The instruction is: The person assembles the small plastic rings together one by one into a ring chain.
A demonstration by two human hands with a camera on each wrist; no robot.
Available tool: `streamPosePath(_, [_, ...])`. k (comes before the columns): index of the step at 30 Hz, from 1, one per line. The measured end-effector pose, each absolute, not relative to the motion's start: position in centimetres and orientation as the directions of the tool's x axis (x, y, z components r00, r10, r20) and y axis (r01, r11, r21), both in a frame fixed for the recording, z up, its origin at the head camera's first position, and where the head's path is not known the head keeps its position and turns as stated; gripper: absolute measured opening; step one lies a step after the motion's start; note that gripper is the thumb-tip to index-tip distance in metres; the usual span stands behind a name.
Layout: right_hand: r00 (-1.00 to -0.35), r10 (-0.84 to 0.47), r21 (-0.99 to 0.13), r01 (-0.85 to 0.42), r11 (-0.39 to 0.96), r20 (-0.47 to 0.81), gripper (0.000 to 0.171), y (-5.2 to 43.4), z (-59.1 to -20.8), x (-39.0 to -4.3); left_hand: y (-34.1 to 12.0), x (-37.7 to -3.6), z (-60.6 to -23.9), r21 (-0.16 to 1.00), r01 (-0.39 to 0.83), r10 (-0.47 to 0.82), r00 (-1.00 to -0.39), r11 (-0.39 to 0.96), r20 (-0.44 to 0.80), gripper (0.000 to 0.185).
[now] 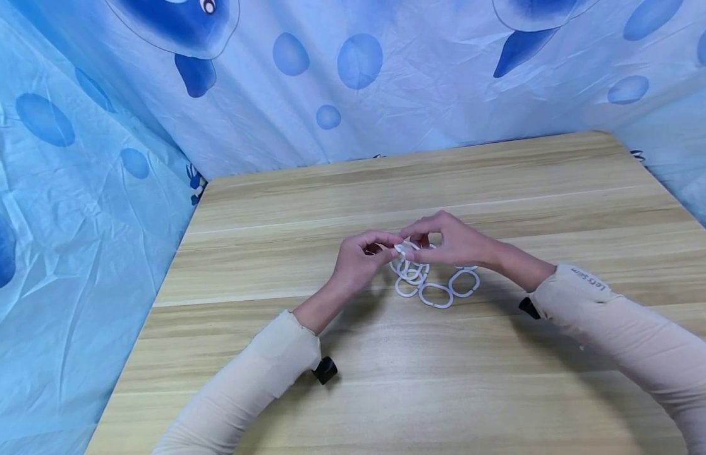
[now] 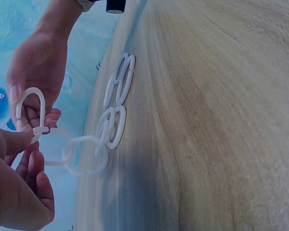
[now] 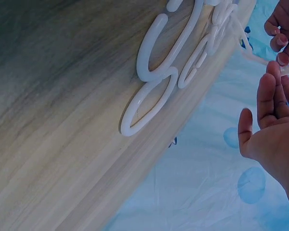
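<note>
A chain of several linked white plastic rings (image 1: 435, 294) lies on the wooden table (image 1: 387, 379), with one end lifted. My left hand (image 1: 387, 250) and right hand (image 1: 414, 248) meet just above it. Both pinch the raised end ring (image 2: 29, 102), an open C-shaped loop. In the left wrist view my left hand (image 2: 12, 144) has its thumb on that ring, and the right hand (image 2: 38, 72) holds it from the far side. The right wrist view shows my right hand (image 3: 274, 130) with its palm in view, the left hand's fingers (image 3: 279, 29) beyond it, and the resting rings (image 3: 156, 62) on the wood.
A blue sheet printed with cartoon shapes (image 1: 358, 63) hangs behind the table and along its left side. Bare wood surrounds the rings. Small black camera mounts sit at my left wrist (image 1: 325, 370) and right wrist (image 1: 528, 308).
</note>
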State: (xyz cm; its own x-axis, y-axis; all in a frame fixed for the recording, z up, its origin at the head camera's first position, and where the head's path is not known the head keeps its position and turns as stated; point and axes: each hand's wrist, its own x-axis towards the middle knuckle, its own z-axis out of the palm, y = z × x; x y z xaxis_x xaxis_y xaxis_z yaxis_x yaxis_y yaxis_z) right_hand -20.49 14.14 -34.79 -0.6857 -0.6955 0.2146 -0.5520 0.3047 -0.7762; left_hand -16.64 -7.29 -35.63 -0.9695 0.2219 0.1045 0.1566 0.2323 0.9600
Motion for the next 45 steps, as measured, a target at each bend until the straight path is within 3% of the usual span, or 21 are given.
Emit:
streamPosePath(5, [-0.701,-0.701,-0.806,-0.486,0.337,0.131,0.03,14.3,-34.4,-20.3,-7.4,-16.7,-35.6,0.952,0.163,0.184,-0.976,0.261,0.117,0.014])
streamPosePath(9, [-0.757,-0.649,-0.809,-0.426,0.405,0.074,0.033,15.2,-34.1,-20.4,-7.5,-16.8,-35.7,0.961,0.133,0.155,-0.983,0.241,0.097,0.014])
streamPosePath(15, [-0.823,-0.557,-0.754,-0.436,0.492,0.113,0.03,17.6,-34.0,-21.4,-7.6,-16.7,-35.6,0.976,0.079,0.124,-0.991,0.205,0.054,0.018])
streamPosePath(21, [-0.801,-0.587,-0.679,-0.499,0.539,0.123,0.025,19.9,-34.9,-21.8,-7.6,-16.8,-35.5,0.98,0.042,0.112,-0.994,0.195,0.02,0.019])
streamPosePath(25, [-0.776,-0.627,-0.648,-0.51,0.566,0.063,0.033,21.1,-35.7,-21.8,-7.6,-16.8,-35.4,0.981,0.023,0.113,-0.994,0.192,0.001,0.023])
streamPosePath(32, [-0.677,-0.736,-0.586,-0.605,0.539,0.021,0.053,22.5,-36.6,-21.6,-7.5,-16.9,-35.4,0.981,0.017,0.11,-0.994,0.191,-0.005,0.02])
streamPosePath(38, [-0.698,-0.716,-0.525,-0.597,0.607,-0.034,0.066,22.7,-37.0,-21.3,-7.6,-16.7,-35.4,0.982,0.041,0.115,-0.993,0.186,0.019,0.017])
streamPosePath(45, [-0.701,-0.713,-0.484,-0.629,0.608,0.014,0.063,22.6,-37.5,-21.1,-7.7,-16.7,-35.4,0.979,0.048,0.118,-0.993,0.198,0.025,0.016])
